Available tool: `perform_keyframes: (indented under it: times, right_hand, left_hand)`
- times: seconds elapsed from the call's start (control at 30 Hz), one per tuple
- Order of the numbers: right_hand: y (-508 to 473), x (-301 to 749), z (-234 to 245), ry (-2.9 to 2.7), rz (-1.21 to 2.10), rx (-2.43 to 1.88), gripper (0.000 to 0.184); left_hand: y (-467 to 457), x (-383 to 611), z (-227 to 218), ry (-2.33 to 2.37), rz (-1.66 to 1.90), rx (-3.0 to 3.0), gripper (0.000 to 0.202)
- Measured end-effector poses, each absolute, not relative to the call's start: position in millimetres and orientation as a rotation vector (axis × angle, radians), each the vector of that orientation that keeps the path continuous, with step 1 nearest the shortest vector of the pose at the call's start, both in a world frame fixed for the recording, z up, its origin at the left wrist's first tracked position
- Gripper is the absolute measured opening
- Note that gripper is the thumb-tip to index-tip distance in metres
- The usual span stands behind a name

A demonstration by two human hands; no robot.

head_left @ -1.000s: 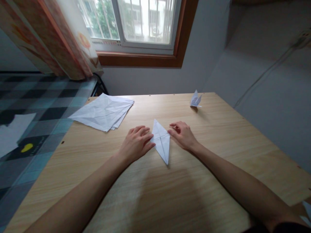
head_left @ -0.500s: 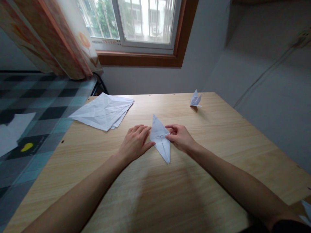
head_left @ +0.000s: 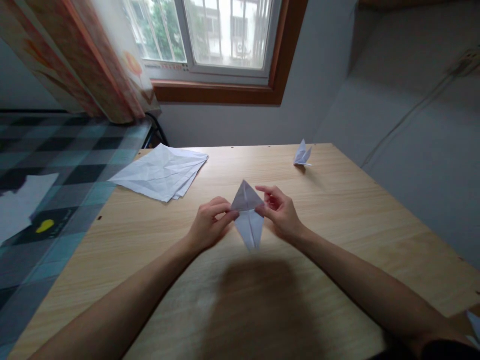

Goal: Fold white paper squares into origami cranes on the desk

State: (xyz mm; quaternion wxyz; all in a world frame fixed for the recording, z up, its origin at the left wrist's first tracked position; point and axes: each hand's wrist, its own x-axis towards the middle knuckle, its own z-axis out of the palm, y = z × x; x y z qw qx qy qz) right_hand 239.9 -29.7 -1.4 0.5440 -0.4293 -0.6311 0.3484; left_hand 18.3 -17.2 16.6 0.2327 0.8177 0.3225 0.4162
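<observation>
The wooden table (head_left: 348, 240) carries, at its far left, a stack of creased paper sheets (head_left: 161, 172). The left hand (head_left: 210, 222) is nearly closed — thumb and fingers pinch one corner of the folded white paper (head_left: 247, 197). The right hand (head_left: 282, 211) holds the opposite corner, index finger extended. This paper is between both hands, its lower end blurred. Near the far edge, rightward, stands a small origami figure (head_left: 302, 155).

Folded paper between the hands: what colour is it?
The folded paper is white, looking slightly greyish-lilac in the shade; the head view shows it.
</observation>
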Motion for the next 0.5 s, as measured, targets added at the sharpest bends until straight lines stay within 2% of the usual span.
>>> perform_keyframes:
  times: [0.07, 0.13, 0.2, 0.27, 0.33, 0.5]
  right_hand:
    - [-34, 241, 10, -1.586, 0.683, -0.989, 0.016]
    - [-42, 242, 21, -1.641, 0.520, -0.945, 0.010]
    - [-49, 243, 26, -1.676, 0.322, -0.877, 0.011]
    - [-50, 246, 23, -1.716, 0.169, -0.849, 0.014]
    - [-45, 250, 13, -1.799, 0.100, -0.835, 0.016]
    - [-22, 262, -9, -2.233, 0.228, -0.883, 0.025]
  left_hand:
    - [-24, 20, 18, 0.877, 1.270, 2.284, 0.018]
    - [-30, 20, 19, 0.883, 1.497, 2.342, 0.013]
    - [-34, 18, 20, 0.889, 1.707, 2.422, 0.018]
    - [-33, 14, 19, 0.909, 1.753, 2.523, 0.021]
    - [-26, 11, 16, 0.951, 1.568, 2.646, 0.021]
    - [-8, 7, 6, 0.981, 0.875, 2.810, 0.023]
